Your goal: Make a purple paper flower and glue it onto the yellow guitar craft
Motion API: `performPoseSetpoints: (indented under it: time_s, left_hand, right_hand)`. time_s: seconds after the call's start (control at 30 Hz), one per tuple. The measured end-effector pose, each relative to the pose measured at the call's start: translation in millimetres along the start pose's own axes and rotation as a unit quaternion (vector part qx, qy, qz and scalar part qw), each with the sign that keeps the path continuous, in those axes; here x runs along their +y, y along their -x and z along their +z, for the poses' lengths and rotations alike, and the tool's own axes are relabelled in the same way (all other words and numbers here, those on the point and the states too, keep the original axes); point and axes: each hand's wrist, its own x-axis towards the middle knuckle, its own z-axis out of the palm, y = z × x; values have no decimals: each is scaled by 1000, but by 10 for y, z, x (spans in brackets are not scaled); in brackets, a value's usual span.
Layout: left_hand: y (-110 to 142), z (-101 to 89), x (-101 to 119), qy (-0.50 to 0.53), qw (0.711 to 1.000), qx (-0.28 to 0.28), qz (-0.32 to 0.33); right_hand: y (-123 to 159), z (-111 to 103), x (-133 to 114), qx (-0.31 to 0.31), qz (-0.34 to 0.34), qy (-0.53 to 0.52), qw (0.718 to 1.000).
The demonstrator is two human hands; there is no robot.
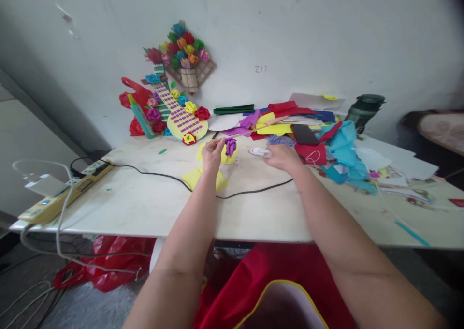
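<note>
Over the middle of the table, my left hand is closed in a pinch on a purple paper flower. To its right, my right hand is wrapped round a white hot glue gun, whose nozzle points left toward the flower with a gap between them. A black cord runs from the right hand across the table. Yellow paper lies beneath and behind my left hand and forearm. The fingertips of the right hand are partly hidden by the glue gun.
A yellow power strip with a white charger lies left. Behind stand a paper-flower guitar, a glue bottle and a flower basket. Coloured paper, a phone and a dark bottle are at the right.
</note>
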Motion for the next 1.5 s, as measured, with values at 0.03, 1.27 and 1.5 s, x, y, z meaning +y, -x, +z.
performPoseSetpoints:
  time_s: [0.03, 1.27, 1.5]
  left_hand:
    - [-5, -3, -11, -6, 1000, 0, 7]
    - [106, 71, 119, -55, 997, -48, 1]
    - [106, 78, 103, -42, 998, -53, -5]
  right_hand:
    - [-18, -20, 64, 7, 15, -28, 999]
    - [-27, -55, 61, 98, -80, -398, 908]
    - [-37, -38, 65, 104, -90, -373, 918]
